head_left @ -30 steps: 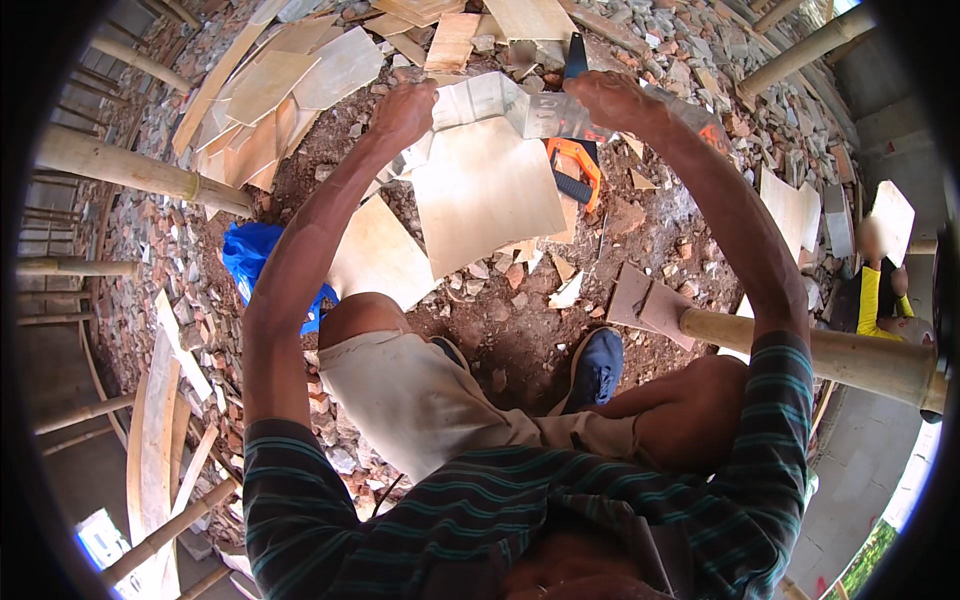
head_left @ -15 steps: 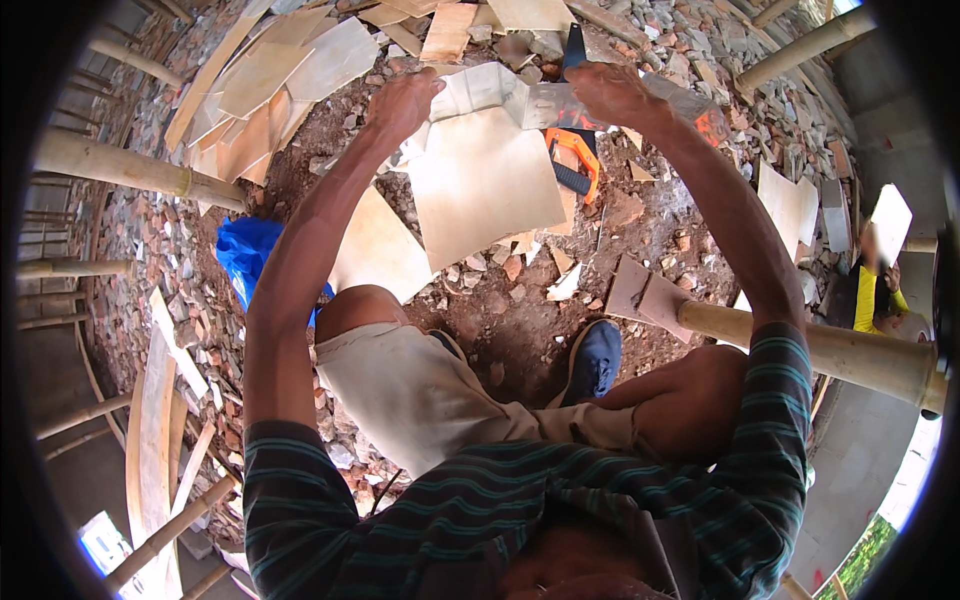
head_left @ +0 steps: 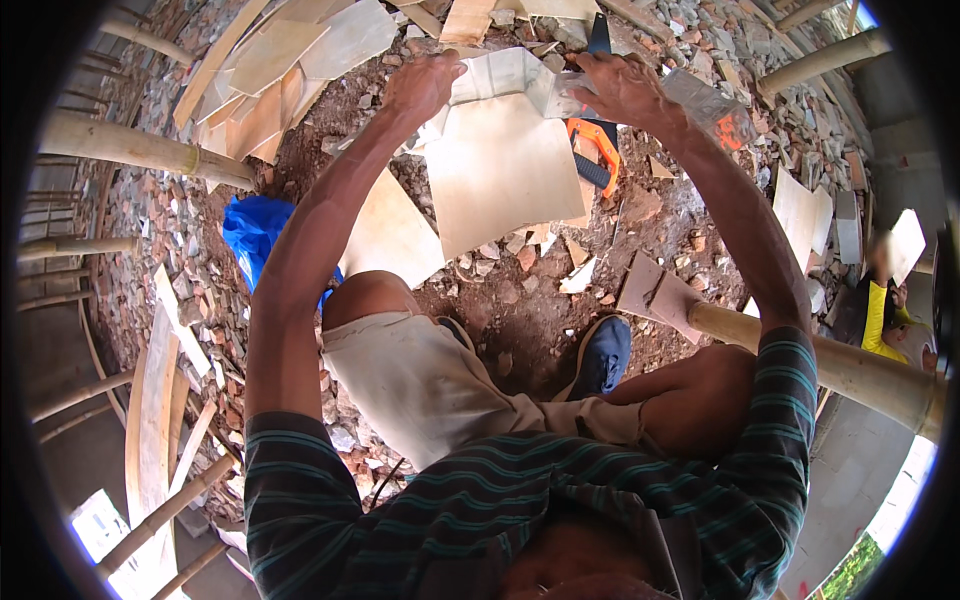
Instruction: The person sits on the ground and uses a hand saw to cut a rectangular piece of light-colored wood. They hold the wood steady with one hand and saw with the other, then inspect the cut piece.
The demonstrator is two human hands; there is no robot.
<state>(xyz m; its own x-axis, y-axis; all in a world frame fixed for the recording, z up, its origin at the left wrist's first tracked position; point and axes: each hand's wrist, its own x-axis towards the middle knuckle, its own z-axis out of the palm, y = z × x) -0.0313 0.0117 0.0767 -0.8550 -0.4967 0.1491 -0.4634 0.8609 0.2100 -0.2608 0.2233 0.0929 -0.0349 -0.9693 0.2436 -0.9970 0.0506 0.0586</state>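
Note:
A crumpled strip of clear plastic wrapping (head_left: 497, 76), with orange marks toward its right end, stretches between my two hands. My left hand (head_left: 424, 88) is closed, pinching its left end. Farther right, my right hand (head_left: 625, 92) is closed around its middle, and the rest trails out beyond that wrist. Below the plastic lies a pale square board (head_left: 505, 175). A handsaw with an orange and black handle (head_left: 603, 160) rests beside the board under my right hand; the plastic and hand hide part of its dark blade.
Stacked boards (head_left: 275, 60) lie at the far left. A blue bag (head_left: 253, 232) sits by my left forearm. Bamboo poles (head_left: 150, 150) cross in from both sides, one (head_left: 820, 360) near my right elbow. Broken bricks cover the ground. Another person in yellow (head_left: 876, 320) is at the right.
Both hands stay on the plastic and have risen slightly in view. The whole scene has shifted a little to the right. The other person's pale panel has moved slightly.

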